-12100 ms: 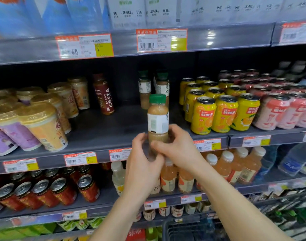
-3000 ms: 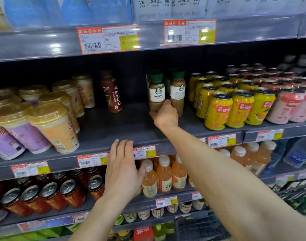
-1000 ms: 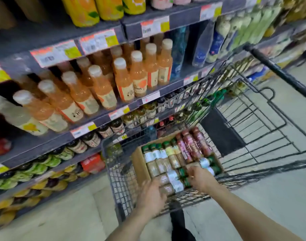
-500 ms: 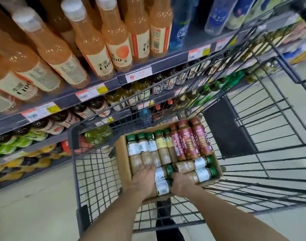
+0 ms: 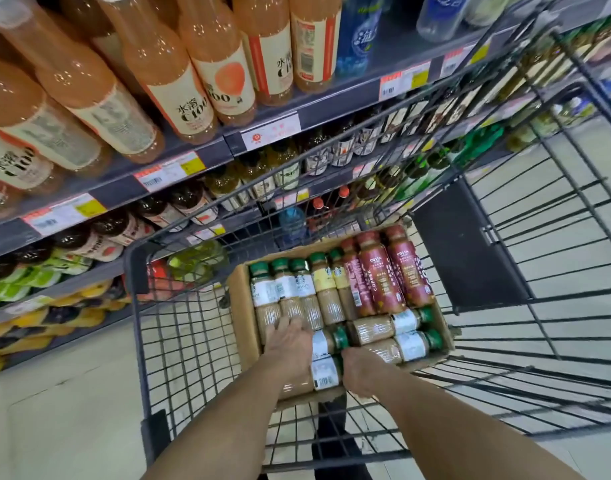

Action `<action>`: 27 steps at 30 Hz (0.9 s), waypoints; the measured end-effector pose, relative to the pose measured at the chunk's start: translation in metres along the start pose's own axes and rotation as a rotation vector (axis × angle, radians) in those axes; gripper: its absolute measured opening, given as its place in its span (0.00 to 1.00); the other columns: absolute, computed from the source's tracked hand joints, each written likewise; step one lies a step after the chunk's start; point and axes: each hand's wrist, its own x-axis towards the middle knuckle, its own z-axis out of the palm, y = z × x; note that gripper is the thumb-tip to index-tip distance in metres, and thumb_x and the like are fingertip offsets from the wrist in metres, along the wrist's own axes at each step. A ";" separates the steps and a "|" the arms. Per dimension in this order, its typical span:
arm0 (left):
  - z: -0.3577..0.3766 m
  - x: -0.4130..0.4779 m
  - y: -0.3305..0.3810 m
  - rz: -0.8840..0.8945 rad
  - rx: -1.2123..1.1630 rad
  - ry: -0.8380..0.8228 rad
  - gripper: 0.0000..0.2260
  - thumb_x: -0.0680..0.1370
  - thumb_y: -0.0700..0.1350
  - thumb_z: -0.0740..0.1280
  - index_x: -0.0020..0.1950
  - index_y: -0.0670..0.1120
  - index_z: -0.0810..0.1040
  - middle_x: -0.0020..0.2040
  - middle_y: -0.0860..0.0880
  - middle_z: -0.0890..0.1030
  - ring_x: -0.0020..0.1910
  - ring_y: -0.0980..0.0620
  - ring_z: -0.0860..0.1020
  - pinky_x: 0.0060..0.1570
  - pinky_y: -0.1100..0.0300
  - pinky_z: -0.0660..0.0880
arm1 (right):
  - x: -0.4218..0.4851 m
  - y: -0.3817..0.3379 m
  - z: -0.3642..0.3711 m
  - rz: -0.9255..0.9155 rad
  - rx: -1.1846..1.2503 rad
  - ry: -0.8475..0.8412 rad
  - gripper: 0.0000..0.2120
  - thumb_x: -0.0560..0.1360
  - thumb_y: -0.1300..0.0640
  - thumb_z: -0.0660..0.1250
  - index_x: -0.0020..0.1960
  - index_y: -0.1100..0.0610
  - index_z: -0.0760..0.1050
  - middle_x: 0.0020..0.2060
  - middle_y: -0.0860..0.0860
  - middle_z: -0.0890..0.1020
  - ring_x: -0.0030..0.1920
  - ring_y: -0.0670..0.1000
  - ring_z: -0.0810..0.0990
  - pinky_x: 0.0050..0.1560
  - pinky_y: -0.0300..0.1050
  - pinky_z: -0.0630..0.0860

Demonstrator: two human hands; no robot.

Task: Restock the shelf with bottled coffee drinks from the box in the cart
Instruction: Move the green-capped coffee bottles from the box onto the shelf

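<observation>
Head cam is looking down into the cart (image 5: pixel 134 271). A cardboard box (image 5: pixel 243 317) is sitting lower centre, holding coffee bottles: five green-capped ones (image 5: pixel 299 285), three maroon ones (image 5: pixel 380 275), four sideways ones (image 5: pixel 401 322). Left hand (image 5: pixel 290 344) is lying over the sideways ones, grip I can't tell. Right hand (image 5: pixel 361 372) is curling round the nearest bottle (image 5: pixel 325 374) at its cap end. Peach drinks (image 5: pixel 224 74) are crowding the shelf (image 5: pixel 193 147) upper left.

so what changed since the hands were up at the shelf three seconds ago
Both hands came down into the cardboard box in the cart. The left hand now lies over the sideways green-capped bottles at its near end, the right hand at their cap end; whether either grips one is hidden. The bottles in the box lie as before.
</observation>
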 end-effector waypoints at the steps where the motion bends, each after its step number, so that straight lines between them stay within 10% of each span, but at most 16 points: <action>1: 0.000 0.000 -0.002 0.011 -0.009 -0.003 0.28 0.74 0.45 0.74 0.73 0.47 0.71 0.67 0.47 0.69 0.66 0.46 0.64 0.65 0.47 0.63 | 0.001 0.000 0.000 0.000 -0.012 0.006 0.11 0.79 0.57 0.63 0.59 0.58 0.76 0.53 0.55 0.82 0.52 0.56 0.81 0.57 0.51 0.79; 11: 0.000 -0.027 -0.014 0.117 -0.317 0.090 0.32 0.78 0.44 0.68 0.79 0.48 0.57 0.70 0.44 0.73 0.69 0.44 0.71 0.73 0.46 0.63 | -0.049 0.018 -0.047 -0.085 0.521 -0.195 0.19 0.68 0.58 0.78 0.55 0.53 0.75 0.45 0.49 0.81 0.38 0.44 0.82 0.32 0.33 0.78; 17: -0.026 -0.060 -0.023 -0.022 -0.880 0.191 0.27 0.73 0.45 0.75 0.69 0.48 0.70 0.58 0.53 0.78 0.53 0.56 0.78 0.45 0.73 0.72 | -0.094 0.006 -0.077 -0.190 0.919 -0.066 0.23 0.63 0.52 0.79 0.54 0.49 0.73 0.53 0.50 0.82 0.53 0.50 0.82 0.47 0.46 0.79; 23: -0.053 -0.126 -0.037 -0.098 -1.389 0.157 0.23 0.74 0.49 0.75 0.68 0.50 0.77 0.53 0.54 0.86 0.49 0.56 0.85 0.49 0.57 0.82 | -0.141 -0.023 -0.101 -0.319 1.392 0.042 0.17 0.72 0.58 0.75 0.58 0.50 0.76 0.50 0.51 0.87 0.52 0.53 0.86 0.53 0.60 0.81; 27: -0.074 -0.183 -0.035 -0.040 -1.618 0.217 0.29 0.68 0.57 0.77 0.67 0.51 0.77 0.58 0.49 0.85 0.57 0.46 0.83 0.59 0.42 0.79 | -0.183 -0.073 -0.124 -0.344 1.558 0.169 0.33 0.74 0.50 0.74 0.73 0.60 0.66 0.59 0.58 0.83 0.57 0.60 0.84 0.59 0.62 0.79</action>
